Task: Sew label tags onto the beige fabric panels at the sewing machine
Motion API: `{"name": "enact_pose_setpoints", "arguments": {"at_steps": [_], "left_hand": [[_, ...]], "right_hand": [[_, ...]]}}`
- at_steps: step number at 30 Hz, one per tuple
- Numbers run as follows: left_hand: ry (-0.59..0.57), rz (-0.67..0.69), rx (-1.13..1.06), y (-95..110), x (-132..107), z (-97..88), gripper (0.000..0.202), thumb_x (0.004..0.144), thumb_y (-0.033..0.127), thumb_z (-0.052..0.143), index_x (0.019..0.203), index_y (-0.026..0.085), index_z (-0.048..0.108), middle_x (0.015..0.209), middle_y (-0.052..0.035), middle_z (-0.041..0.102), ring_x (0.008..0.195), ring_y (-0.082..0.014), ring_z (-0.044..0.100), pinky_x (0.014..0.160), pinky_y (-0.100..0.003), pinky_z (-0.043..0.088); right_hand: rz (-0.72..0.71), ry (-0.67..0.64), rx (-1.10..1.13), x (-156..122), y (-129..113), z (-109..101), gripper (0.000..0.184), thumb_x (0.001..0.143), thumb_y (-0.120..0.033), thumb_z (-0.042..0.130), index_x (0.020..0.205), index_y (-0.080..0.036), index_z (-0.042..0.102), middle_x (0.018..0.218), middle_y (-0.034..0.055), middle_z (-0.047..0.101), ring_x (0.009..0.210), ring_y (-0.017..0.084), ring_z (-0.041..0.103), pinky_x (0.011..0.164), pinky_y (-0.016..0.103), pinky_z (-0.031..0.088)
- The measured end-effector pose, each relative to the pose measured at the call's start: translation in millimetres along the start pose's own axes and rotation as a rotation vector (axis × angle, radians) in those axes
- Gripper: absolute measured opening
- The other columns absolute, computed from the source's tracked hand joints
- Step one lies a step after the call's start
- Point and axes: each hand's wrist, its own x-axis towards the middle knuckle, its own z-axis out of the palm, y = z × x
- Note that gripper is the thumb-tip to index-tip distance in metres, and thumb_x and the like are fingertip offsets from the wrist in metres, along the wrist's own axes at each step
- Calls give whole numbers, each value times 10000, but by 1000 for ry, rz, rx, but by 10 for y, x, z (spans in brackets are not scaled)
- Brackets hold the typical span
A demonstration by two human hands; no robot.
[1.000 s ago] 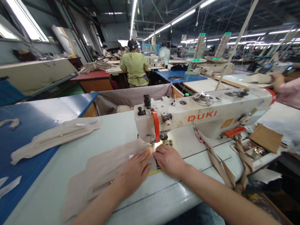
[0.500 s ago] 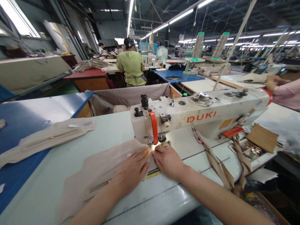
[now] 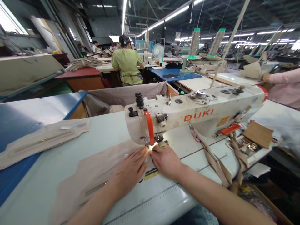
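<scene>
A cream sewing machine (image 3: 194, 114) marked DUKI stands on a pale table (image 3: 110, 128). A beige fabric piece (image 3: 93, 175) with a zipper lies flat under its needle. My left hand (image 3: 127, 172) rests flat on the fabric, fingers stretched toward the lit needle area. My right hand (image 3: 166, 161) presses the fabric's right edge just below the presser foot, fingers curled down onto the cloth. A yellow and black tag (image 3: 151, 173) peeks out between my hands.
A second beige zipper piece (image 3: 42, 140) lies on the left, partly over a blue tabletop (image 3: 21, 115). Beige straps (image 3: 217, 165) hang off the machine's right side. A person in a green top (image 3: 127, 64) sits ahead. A pink sleeve (image 3: 284, 84) shows at right.
Both hands stay pressed on the fabric at the needle. The view has drifted, shifting everything slightly left and up. The co-worker's hand at right has lifted a beige piece.
</scene>
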Motion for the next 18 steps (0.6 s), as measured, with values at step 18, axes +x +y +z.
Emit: {"name": "enact_pose_setpoints", "arguments": {"at_steps": [18], "left_hand": [[-97,-73,65,-153,103,6,423,988,366,380,1279,142,588,1302,-134,630,1196,-272,590,1023,-456,484]], "right_hand": [[-8,30,-44,-4,4,8,118,902,-167,550,821,-167,636,852,53,634,844,205,531,778,327,401]]}}
